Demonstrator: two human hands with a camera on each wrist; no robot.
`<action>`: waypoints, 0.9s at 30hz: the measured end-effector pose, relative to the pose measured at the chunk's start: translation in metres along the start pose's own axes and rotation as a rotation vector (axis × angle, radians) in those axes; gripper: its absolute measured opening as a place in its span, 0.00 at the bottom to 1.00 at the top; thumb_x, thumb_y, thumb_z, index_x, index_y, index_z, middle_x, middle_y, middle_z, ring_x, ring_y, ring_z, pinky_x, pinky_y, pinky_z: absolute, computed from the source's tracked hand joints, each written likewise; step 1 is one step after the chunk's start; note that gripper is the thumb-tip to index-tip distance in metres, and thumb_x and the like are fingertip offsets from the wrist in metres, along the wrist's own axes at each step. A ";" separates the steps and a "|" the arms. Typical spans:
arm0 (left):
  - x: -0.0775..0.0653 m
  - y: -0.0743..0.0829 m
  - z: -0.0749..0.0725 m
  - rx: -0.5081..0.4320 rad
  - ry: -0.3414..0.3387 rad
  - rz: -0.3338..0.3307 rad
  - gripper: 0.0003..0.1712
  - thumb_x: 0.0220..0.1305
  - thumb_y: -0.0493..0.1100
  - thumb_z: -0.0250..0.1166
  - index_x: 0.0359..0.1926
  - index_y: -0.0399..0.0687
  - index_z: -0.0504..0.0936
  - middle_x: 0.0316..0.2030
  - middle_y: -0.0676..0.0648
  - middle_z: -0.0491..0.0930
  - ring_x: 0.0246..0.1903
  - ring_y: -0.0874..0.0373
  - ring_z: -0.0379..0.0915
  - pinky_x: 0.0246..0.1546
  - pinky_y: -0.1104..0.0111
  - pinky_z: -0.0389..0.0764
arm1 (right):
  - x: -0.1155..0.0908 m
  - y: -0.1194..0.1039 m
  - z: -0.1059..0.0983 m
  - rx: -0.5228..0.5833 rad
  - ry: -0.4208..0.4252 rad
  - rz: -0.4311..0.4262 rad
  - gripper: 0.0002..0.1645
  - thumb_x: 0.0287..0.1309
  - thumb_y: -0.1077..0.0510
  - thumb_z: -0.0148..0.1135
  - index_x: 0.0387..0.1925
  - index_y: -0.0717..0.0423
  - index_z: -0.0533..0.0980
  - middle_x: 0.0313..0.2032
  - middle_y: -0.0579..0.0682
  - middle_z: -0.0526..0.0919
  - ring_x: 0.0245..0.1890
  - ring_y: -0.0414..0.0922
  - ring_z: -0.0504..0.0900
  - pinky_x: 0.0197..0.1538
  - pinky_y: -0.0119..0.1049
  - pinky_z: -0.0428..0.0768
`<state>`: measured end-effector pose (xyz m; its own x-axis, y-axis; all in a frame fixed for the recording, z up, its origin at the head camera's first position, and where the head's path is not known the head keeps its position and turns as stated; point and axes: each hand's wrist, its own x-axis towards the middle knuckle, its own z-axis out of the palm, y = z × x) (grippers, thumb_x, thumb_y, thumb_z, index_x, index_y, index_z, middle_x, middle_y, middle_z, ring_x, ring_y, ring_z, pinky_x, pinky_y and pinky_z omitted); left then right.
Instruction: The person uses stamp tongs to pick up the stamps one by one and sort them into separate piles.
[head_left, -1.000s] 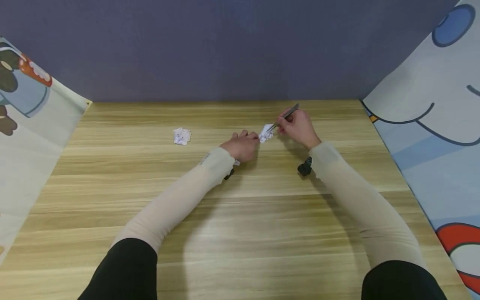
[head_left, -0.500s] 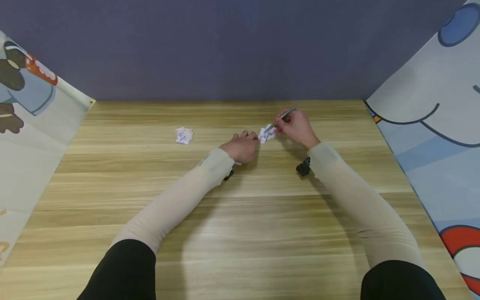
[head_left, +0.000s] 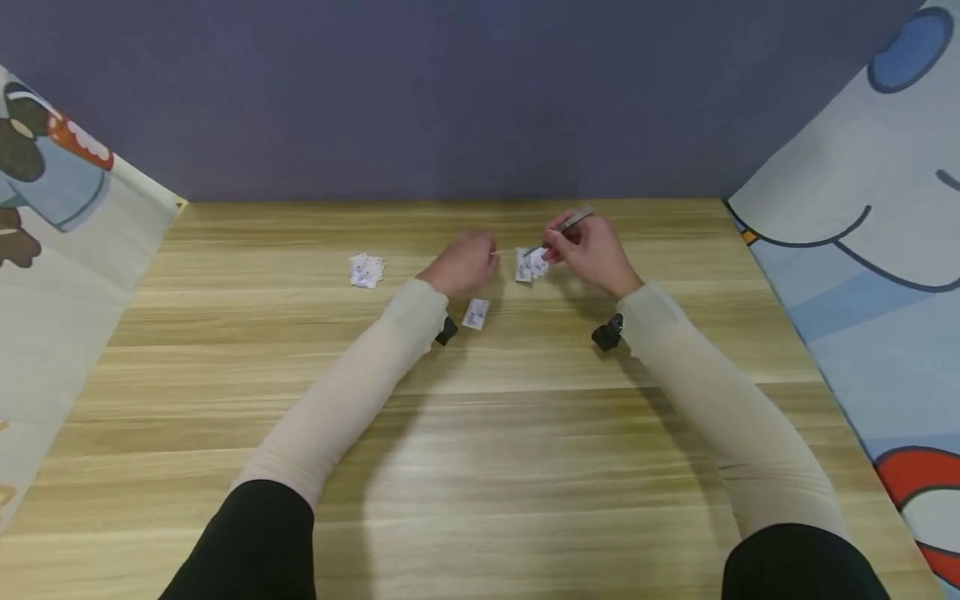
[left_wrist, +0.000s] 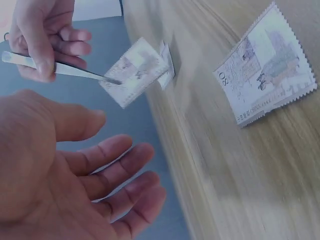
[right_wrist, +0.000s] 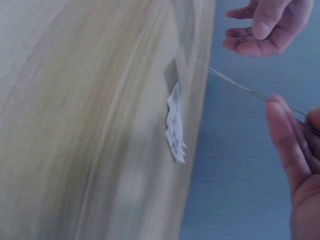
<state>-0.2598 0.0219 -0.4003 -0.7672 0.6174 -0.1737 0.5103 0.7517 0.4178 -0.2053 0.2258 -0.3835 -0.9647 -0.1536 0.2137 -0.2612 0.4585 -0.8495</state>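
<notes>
My right hand (head_left: 592,250) pinches metal tweezers (left_wrist: 75,71), whose tips hold a postage stamp (left_wrist: 135,72) with perforated edges. That stamp appears raised off the table beside a small pile of stamps (right_wrist: 175,125). To the left of the tweezers is my left hand (head_left: 463,262), which holds nothing. In the left wrist view its fingers (left_wrist: 107,180) are loosely bent and apart from the stamp. A single stamp (head_left: 476,313), marked 80 in the left wrist view, lies on the table just nearer than the left hand.
A second pile of stamps (head_left: 367,271) lies further left on the wooden table (head_left: 525,467). The dark blue-grey surface (head_left: 465,100) rises beyond the table's far edge. Cartoon-printed panels (head_left: 885,275) flank the table. Small black devices (head_left: 607,333) sit at the wrists.
My left hand has lifted away from the pile, back and to the left, uncovering the single stamp. The tweezers now hold one stamp apart from the right pile.
</notes>
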 end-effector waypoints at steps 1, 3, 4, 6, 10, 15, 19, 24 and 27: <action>0.001 -0.002 -0.001 0.001 0.007 0.003 0.17 0.73 0.42 0.45 0.52 0.36 0.73 0.48 0.43 0.74 0.54 0.49 0.66 0.61 0.61 0.60 | 0.000 -0.001 0.000 0.005 -0.003 -0.004 0.10 0.64 0.66 0.55 0.40 0.73 0.74 0.35 0.67 0.80 0.32 0.60 0.82 0.31 0.33 0.82; 0.003 -0.004 -0.001 0.005 0.006 0.013 0.17 0.73 0.43 0.46 0.52 0.37 0.74 0.48 0.43 0.75 0.54 0.49 0.65 0.62 0.62 0.57 | 0.000 -0.002 0.001 0.027 -0.010 -0.007 0.11 0.64 0.66 0.55 0.41 0.75 0.74 0.35 0.69 0.80 0.32 0.60 0.82 0.31 0.34 0.82; 0.004 -0.005 0.000 0.003 0.003 0.020 0.17 0.73 0.43 0.47 0.53 0.37 0.74 0.49 0.43 0.75 0.56 0.49 0.64 0.64 0.62 0.54 | 0.000 -0.003 0.002 0.040 -0.010 -0.008 0.11 0.64 0.66 0.55 0.41 0.75 0.74 0.35 0.69 0.80 0.31 0.60 0.82 0.31 0.34 0.82; 0.006 -0.008 0.002 -0.011 0.005 0.035 0.18 0.73 0.43 0.48 0.55 0.37 0.74 0.51 0.43 0.75 0.57 0.50 0.63 0.64 0.63 0.53 | 0.000 -0.005 0.003 0.058 -0.007 -0.014 0.10 0.64 0.66 0.56 0.40 0.73 0.75 0.34 0.67 0.81 0.31 0.59 0.82 0.31 0.35 0.82; 0.010 -0.014 0.004 -0.089 0.044 0.081 0.18 0.71 0.42 0.51 0.56 0.36 0.75 0.51 0.42 0.76 0.54 0.51 0.66 0.58 0.63 0.64 | -0.001 -0.010 0.007 0.055 -0.010 -0.062 0.07 0.63 0.66 0.57 0.38 0.69 0.76 0.32 0.63 0.82 0.29 0.58 0.82 0.31 0.35 0.82; 0.008 -0.020 0.002 -0.151 0.079 0.133 0.10 0.70 0.39 0.54 0.43 0.38 0.79 0.40 0.43 0.79 0.39 0.54 0.72 0.41 0.65 0.74 | 0.002 -0.003 0.015 0.067 -0.042 -0.106 0.08 0.62 0.66 0.57 0.38 0.71 0.76 0.32 0.65 0.82 0.29 0.58 0.83 0.31 0.42 0.82; 0.003 -0.023 0.000 -0.134 0.057 0.120 0.09 0.69 0.40 0.55 0.34 0.39 0.78 0.31 0.45 0.77 0.30 0.56 0.69 0.31 0.67 0.71 | 0.007 0.014 0.022 0.066 -0.063 -0.098 0.08 0.62 0.64 0.59 0.37 0.68 0.77 0.32 0.65 0.82 0.28 0.54 0.83 0.32 0.45 0.82; -0.006 -0.028 0.001 -0.115 -0.056 0.023 0.13 0.68 0.43 0.57 0.28 0.40 0.78 0.23 0.48 0.73 0.22 0.59 0.65 0.23 0.69 0.67 | 0.009 0.024 0.030 0.023 -0.088 -0.083 0.08 0.61 0.57 0.62 0.35 0.60 0.78 0.29 0.57 0.83 0.26 0.48 0.83 0.30 0.46 0.82; -0.009 -0.032 0.003 -0.057 -0.113 -0.025 0.14 0.68 0.45 0.58 0.27 0.41 0.78 0.21 0.49 0.72 0.21 0.59 0.64 0.22 0.69 0.67 | 0.009 0.025 0.036 0.017 -0.139 -0.060 0.08 0.62 0.57 0.61 0.34 0.59 0.78 0.27 0.54 0.83 0.26 0.49 0.83 0.31 0.48 0.82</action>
<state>-0.2681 -0.0063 -0.4149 -0.7292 0.6230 -0.2831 0.4657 0.7550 0.4617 -0.2197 0.2047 -0.4200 -0.9332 -0.3008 0.1965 -0.3166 0.4299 -0.8455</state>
